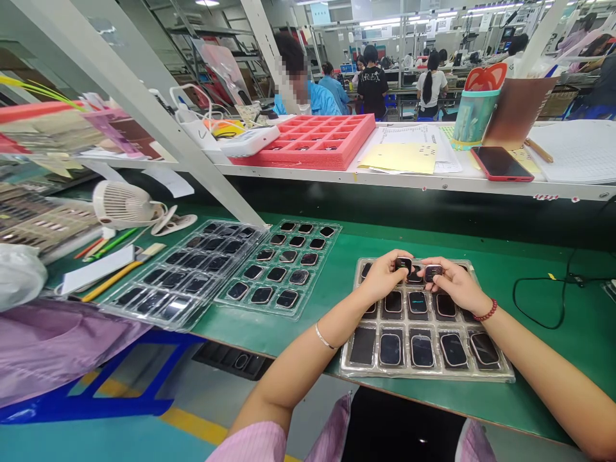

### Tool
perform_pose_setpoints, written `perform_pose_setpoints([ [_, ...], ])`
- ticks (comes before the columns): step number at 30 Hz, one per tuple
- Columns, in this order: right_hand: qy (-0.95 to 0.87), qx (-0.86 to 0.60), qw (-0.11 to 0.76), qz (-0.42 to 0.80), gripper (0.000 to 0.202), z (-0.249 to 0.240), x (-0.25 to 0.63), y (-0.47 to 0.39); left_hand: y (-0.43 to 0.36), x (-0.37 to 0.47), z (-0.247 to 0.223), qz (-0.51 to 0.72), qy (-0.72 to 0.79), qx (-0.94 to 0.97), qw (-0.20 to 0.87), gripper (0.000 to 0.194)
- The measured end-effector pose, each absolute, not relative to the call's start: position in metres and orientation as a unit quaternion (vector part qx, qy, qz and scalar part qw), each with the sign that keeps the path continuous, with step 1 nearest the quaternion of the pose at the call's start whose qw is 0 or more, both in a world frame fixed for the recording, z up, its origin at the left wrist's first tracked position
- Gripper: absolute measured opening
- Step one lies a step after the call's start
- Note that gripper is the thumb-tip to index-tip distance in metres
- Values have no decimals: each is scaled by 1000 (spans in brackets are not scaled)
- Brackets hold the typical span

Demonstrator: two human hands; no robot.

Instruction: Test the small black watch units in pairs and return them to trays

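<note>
Over the back rows of a clear tray (428,372), my left hand (385,276) pinches a small dark watch case (403,264). Just right of it, my right hand (455,282) grips another dark watch case (433,273) between thumb and fingers. The two cases are close but apart. Below them, the tray holds rows of square watch cases with dark faces; one face (418,303) shows small lit text. A front-left compartment (362,346) shows a plain dark bottom with no watch case. My hands hide parts of the back rows.
To the left lie a tray of watch cases (276,274) and stacked clear trays (180,273). A small fan (126,202) and tools are farther left. A black cable (539,326) lies at right. The shelf above bears a red foam tray (312,141) and a phone (501,163).
</note>
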State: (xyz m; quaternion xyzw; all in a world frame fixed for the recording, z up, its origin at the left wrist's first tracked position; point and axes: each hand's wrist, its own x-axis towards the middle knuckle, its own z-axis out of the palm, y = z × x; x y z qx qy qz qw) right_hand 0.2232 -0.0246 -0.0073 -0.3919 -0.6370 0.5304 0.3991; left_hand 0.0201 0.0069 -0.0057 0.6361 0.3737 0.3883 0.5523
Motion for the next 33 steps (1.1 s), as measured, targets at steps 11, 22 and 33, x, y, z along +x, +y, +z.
perform_pose_setpoints([
  [11,-638,-392,405,525,38,-10,224,-23,3,20,0,377,381,661,525,39],
  [22,-629,-390,420,525,38,-13,224,-21,3,20,-1,363,376,687,505,46],
  [33,-618,-388,421,539,39,-13,225,-21,5,20,-3,374,364,683,510,45],
])
